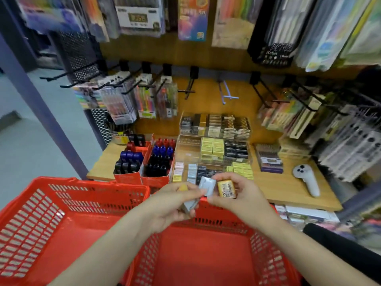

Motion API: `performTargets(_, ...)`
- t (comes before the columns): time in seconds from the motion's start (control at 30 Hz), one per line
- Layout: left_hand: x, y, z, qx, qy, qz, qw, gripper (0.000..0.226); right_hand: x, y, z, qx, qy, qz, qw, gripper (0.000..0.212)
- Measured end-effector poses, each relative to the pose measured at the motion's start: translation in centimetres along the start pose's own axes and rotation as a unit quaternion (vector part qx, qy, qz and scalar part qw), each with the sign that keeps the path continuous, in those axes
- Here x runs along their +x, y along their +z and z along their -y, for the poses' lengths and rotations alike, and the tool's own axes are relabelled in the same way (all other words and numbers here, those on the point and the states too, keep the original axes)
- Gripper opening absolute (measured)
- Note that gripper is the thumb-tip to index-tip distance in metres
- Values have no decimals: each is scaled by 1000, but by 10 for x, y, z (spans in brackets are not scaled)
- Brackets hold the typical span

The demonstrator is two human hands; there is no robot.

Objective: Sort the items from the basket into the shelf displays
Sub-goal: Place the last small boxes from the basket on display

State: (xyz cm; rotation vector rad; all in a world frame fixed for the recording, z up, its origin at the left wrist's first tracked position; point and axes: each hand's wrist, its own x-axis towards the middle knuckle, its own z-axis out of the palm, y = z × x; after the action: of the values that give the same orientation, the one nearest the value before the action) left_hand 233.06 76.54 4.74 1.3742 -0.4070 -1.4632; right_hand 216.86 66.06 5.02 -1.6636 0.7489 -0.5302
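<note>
Wooden shelf (288,188) edge sits just beyond both hands, over two red baskets (206,254). Left hand (171,205) grips a grey packet (190,205); right hand (243,195) pinches a yellow box (226,188) and another grey packet (208,185).

A white controller (306,181) lies on the wooden shelf (288,190).

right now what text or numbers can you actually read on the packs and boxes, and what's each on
"Colors": black pen pack hanging top right.
Large digits on the white hanging card: blurred, unreadable.
Print on the yellow box in the right hand: too small.
Grey packet and acrylic display boxes: labels unreadable.
</note>
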Motion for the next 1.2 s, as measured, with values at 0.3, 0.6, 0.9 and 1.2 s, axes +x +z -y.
performTargets(0.3, 38, -26, -17, -45, -28, -6, 999, 25, 51, 3, -3, -61, -12, 72, 995, 53)
performTargets(0.6, 68, -83, -37, -16, -28, 10, 999, 24, 110, 24, -4, -192, -93, 97, 972, 32)
performTargets(0.9, 78, -76, -40, -84, -38, -15, 996, 50, 131, 25, 1, -387, -172, 97, 901, 35)
performTargets(1.2, 101, -91, -38, -105, 43, -158, 981, 25, 211, 15, 7, -546, -83, 39, 833, 36)
